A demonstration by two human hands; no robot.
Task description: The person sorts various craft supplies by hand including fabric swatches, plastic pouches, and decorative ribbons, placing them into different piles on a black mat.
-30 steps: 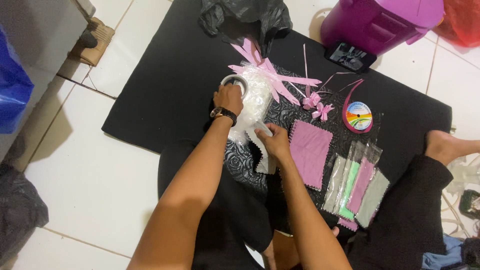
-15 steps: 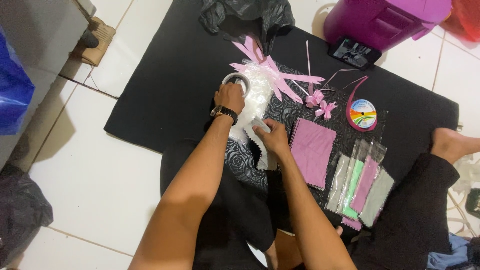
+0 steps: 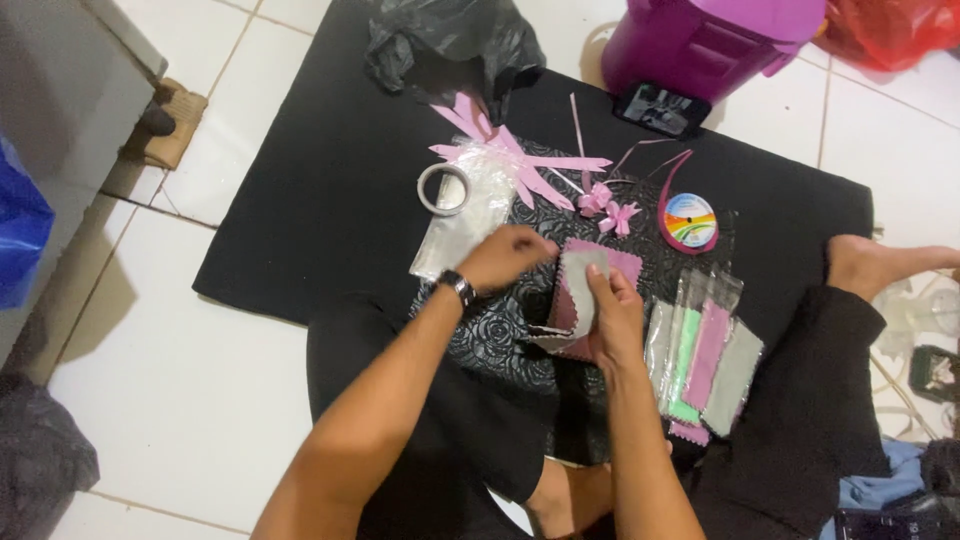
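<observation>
Seated on a black mat [image 3: 320, 200] over white floor tiles, a person works with both bare hands near the middle of the frame. Left of centre, a roll of tape [image 3: 443, 188] rests on a clear plastic bag [image 3: 462, 215], just up and left of the left hand [image 3: 505, 258]. That hand, a watch at its wrist, reaches rightward with fingers curled toward the top edge of a grey cloth square [image 3: 578, 292]; whether it actually grips the cloth cannot be told. The right hand [image 3: 612, 318] pinches the same grey square from below and right, thumb on its face, holding it raised over a pink cloth square [image 3: 600, 262] that lies flat beneath it. The grey piece runs nearly upright in the frame, its long axis from lower left to upper right, between the two hands and touching the right one, which is the nearer. Further right, a row of clear packets [image 3: 700, 350] holding pink, green and grey cloths lies beside the right wrist. Above them sit small pink ribbon bows [image 3: 608, 208] and a ribbon spool [image 3: 690, 220], and a purple bin [image 3: 700, 45] stands at the upper right.
</observation>
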